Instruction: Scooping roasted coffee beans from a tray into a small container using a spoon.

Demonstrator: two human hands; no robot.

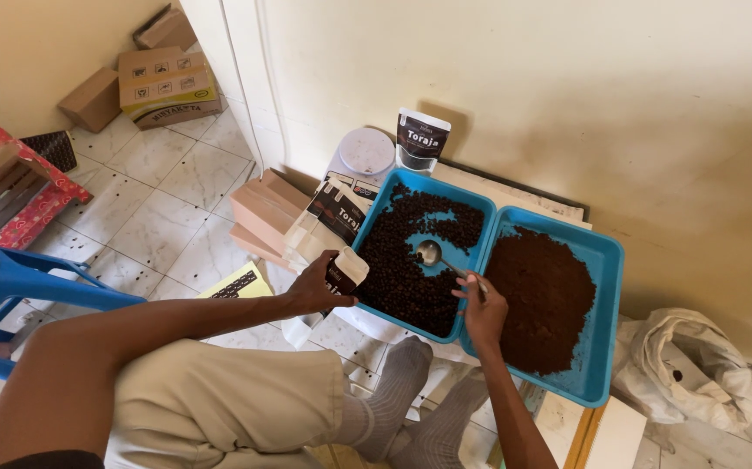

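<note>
Sitting on the tiled floor [159, 217] with grey socks [402, 391] stretched forward, the person is working over two blue trays. The left hand [319, 287] is gripping a small pouch [341, 274], fingers wrapped around it, holding it just at the near edge of the left tray [393, 187]. The right hand [484, 313] is pinching the handle of a metal spoon [432, 254], whose bowl is lying among the coffee beans [402, 278] in that tray. The right tray [606, 260] is holding ground coffee [541, 295]. Further back, flat pouches [333, 217] are lying stacked beside small boxes [263, 213], and a scale [366, 152] and a filled pouch [422, 139] are standing against the wall.
</note>
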